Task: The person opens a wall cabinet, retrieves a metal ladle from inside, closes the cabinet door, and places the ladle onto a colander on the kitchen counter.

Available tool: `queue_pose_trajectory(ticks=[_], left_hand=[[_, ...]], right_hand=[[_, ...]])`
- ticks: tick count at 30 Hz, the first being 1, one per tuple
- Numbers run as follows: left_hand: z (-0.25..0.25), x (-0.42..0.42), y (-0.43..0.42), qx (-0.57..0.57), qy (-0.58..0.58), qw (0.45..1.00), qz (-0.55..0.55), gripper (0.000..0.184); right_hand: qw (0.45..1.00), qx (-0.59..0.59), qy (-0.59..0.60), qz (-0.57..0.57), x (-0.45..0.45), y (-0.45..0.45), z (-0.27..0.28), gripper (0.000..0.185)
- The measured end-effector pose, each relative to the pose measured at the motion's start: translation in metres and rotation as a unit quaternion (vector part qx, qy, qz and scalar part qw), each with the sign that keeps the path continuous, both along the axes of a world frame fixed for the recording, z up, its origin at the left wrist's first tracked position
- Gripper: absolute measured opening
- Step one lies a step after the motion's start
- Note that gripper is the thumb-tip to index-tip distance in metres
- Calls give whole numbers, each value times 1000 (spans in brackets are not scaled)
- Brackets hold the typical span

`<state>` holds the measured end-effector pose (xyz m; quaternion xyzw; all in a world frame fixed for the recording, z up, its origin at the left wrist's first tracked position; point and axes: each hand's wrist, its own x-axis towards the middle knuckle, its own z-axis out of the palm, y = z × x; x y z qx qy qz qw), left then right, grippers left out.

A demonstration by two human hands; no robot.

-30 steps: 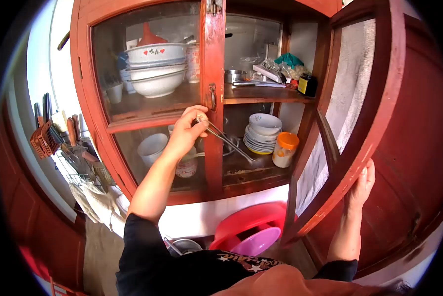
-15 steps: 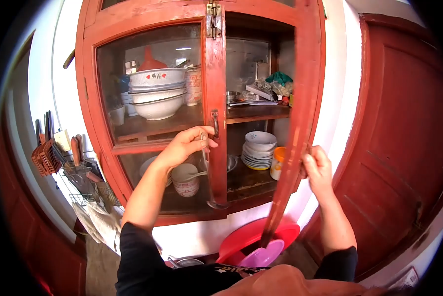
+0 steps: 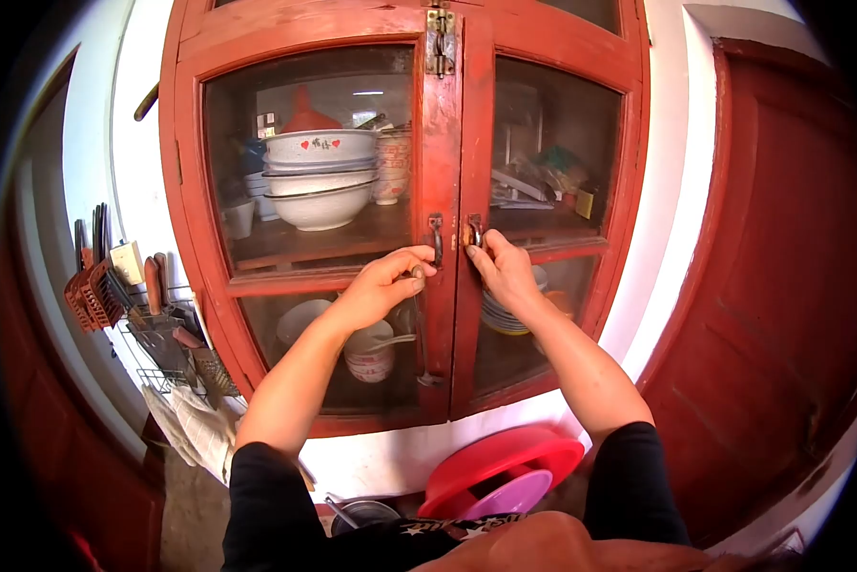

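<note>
My left hand (image 3: 382,288) is closed around the top of a thin metal ladle (image 3: 421,338), which hangs down in front of the left cabinet door (image 3: 306,283). Its fingertips are beside the left door handle (image 3: 437,243); whether they touch it I cannot tell. With fingers and thumb, my right hand (image 3: 506,275) grips the handle (image 3: 474,232) of the right cabinet door (image 3: 478,124). Both red, glass-paned doors stand closed, side by side. Behind the left glass are stacked white basins (image 3: 319,181) and a patterned cup (image 3: 368,362) with a spoon in it.
A metal latch (image 3: 440,43) sits at the top of the door seam. Red (image 3: 552,456) and pink basins (image 3: 512,496) lie below the cabinet. Knives and utensils hang in a wall rack (image 3: 166,329) at left, above a white cloth (image 3: 195,429). A red door (image 3: 772,286) is at right.
The right cabinet door has swung from open to closed, with my right hand moving left to the middle on its handle. My left hand keeps the ladle near the left handle.
</note>
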<state>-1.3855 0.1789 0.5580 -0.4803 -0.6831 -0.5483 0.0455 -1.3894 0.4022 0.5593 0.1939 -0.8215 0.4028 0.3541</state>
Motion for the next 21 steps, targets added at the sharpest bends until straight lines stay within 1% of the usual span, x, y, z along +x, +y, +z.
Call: queue_pose_trajectory(ticks=[2, 3, 4, 5, 6, 7, 8, 10, 11, 13, 14, 15, 17, 18, 19, 21], left_hand=[[-3, -9, 4, -1, 2, 1000, 13, 2], [-6, -13, 6, -23, 60, 996, 55, 3], [-9, -15, 7, -42, 118, 988, 96, 4], [-10, -18, 7, -37, 120, 988, 94, 4], [-11, -22, 7, -20, 88, 992, 83, 9], [-11, -25, 5, -4, 55, 996, 73, 19], [-13, -26, 5, -3, 54, 996, 74, 19], [-14, -24, 6, -14, 99, 991, 88, 22], [-14, -22, 6, -12, 98, 991, 89, 22], [-12, -18, 6, -27, 118, 985, 122, 24], [-13, -19, 6, -28, 152, 980, 129, 25], [-13, -19, 6, -26, 156, 979, 128, 25], [-12, -18, 5, -24, 115, 987, 108, 6], [-12, -19, 5, -17, 109, 988, 104, 5], [-12, -21, 5, -17, 110, 989, 101, 5], [-12, -23, 5, -5, 90, 992, 94, 6]], right_hand=[[996, 55, 71, -24, -5, -3, 5, 24], [996, 57, 71, -24, -7, -4, 13, 24], [985, 119, 88, -84, -7, -2, 27, 25], [967, 181, 106, -143, -4, -2, 45, 26], [964, 162, 154, -140, -5, -3, 67, 27], [960, 141, 201, -136, -7, -6, 91, 29], [949, 150, 239, -137, -6, -13, 115, 30], [923, 172, 311, -150, -6, -34, 160, 31], [905, 186, 346, -161, -10, -44, 179, 32], [890, 191, 358, -206, -24, -56, 211, 33], [896, 184, 337, -223, -30, -61, 221, 33], [894, 184, 340, -225, -35, -62, 225, 33], [909, 143, 335, -203, -43, -65, 228, 31], [925, 105, 308, -198, -45, -64, 228, 29], [924, 106, 308, -200, -48, -63, 230, 29], [934, 68, 325, -130, -56, -57, 238, 30]])
